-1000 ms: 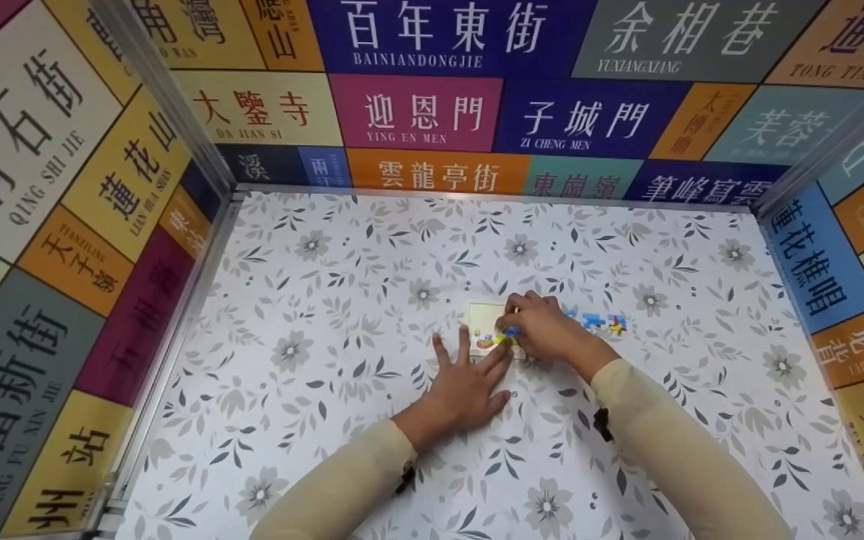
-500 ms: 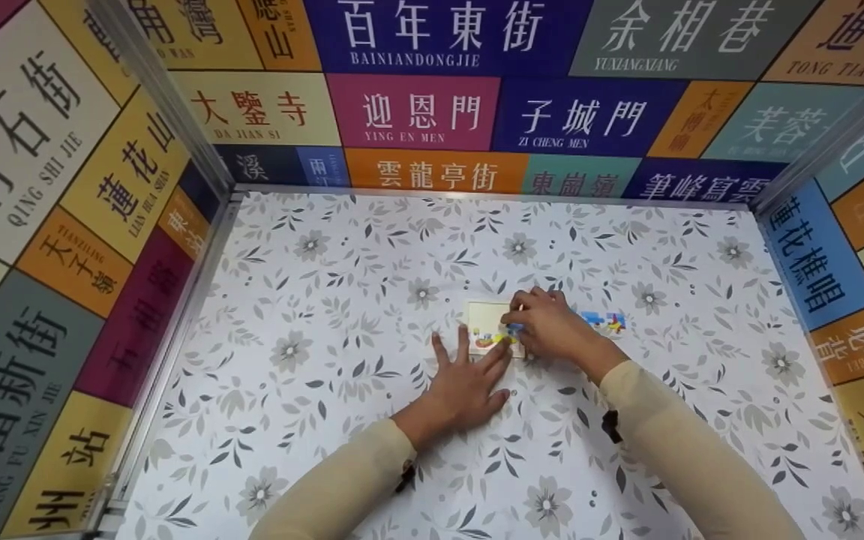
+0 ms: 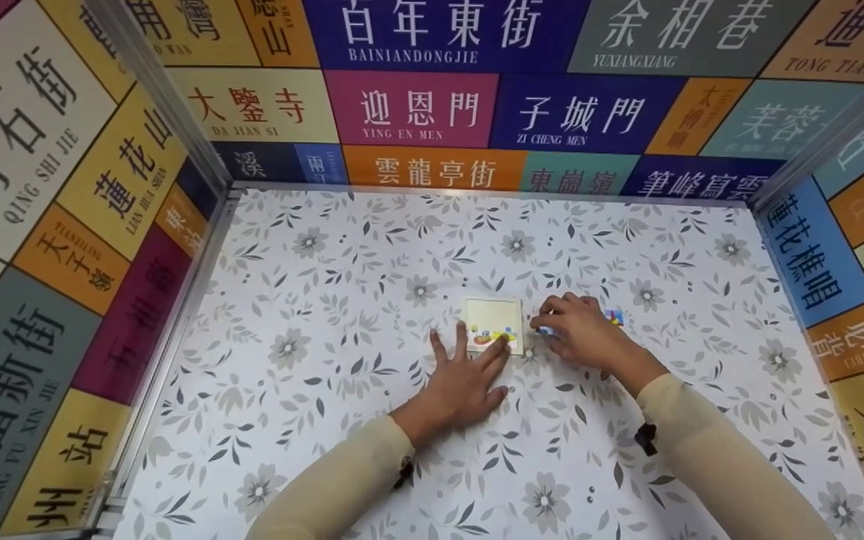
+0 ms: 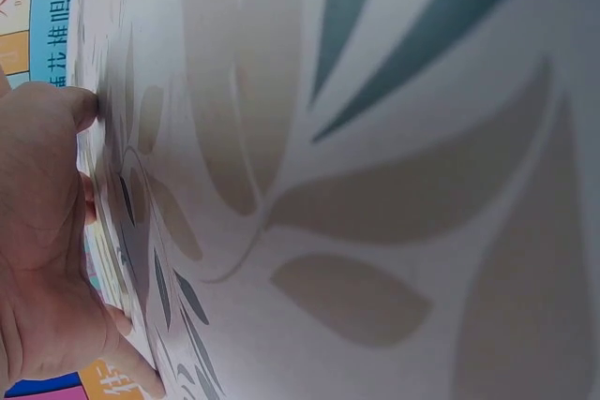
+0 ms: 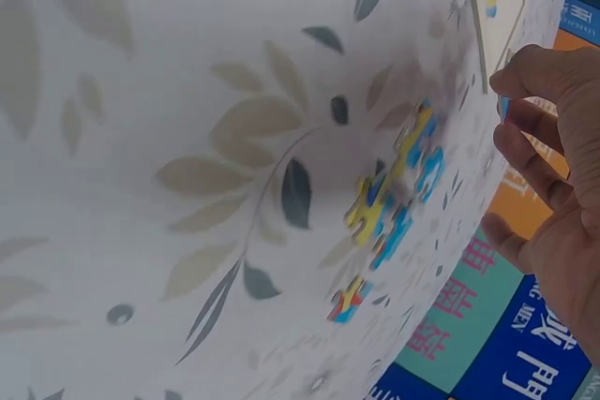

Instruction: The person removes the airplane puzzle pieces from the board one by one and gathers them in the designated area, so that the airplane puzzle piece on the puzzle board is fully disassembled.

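Behind my bench (image 3: pixel 372 240) I read BAINIANDONGJIE on a dark-blue panel (image 3: pixel 443 34) and YING EN MEN on a pink panel (image 3: pixel 411 111); left of the bench, QING SHI JIE on a whitish panel (image 3: pixel 16 127).

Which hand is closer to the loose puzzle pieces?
Right. In the head view, the right hand is beside the loose pieces, partly hiding them; the left hand is farther off, touching the puzzle board.

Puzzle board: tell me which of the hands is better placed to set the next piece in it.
Probably the right hand: it pinches a blue piece beside the puzzle board, with loose pieces close by. The left hand lies spread at the board, a finger on it, and pinches no piece.
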{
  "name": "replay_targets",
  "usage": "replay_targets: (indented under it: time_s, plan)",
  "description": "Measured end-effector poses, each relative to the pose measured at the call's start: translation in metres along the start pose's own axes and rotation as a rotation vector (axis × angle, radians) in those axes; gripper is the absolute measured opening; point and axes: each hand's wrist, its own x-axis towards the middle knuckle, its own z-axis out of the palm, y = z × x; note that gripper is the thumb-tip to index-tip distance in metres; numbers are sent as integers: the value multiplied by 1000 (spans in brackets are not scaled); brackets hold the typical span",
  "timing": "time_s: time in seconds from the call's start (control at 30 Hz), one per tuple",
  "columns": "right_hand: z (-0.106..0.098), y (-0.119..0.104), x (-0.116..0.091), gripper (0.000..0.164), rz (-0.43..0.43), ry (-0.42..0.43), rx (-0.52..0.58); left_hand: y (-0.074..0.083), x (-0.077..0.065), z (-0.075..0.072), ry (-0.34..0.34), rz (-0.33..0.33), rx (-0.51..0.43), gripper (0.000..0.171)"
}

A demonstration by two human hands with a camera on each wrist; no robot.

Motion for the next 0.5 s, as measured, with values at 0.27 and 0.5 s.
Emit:
replay_targets:
  time_s: [0.27, 0.5]
  plan:
    - [-8, 10, -21, 28, -14, 36, 9, -1, 2, -1, -4, -1, -1, 71]
    - [-13, 22, -43, 27, 41, 11, 33, -1, 1, 1, -2, 11, -9, 72]
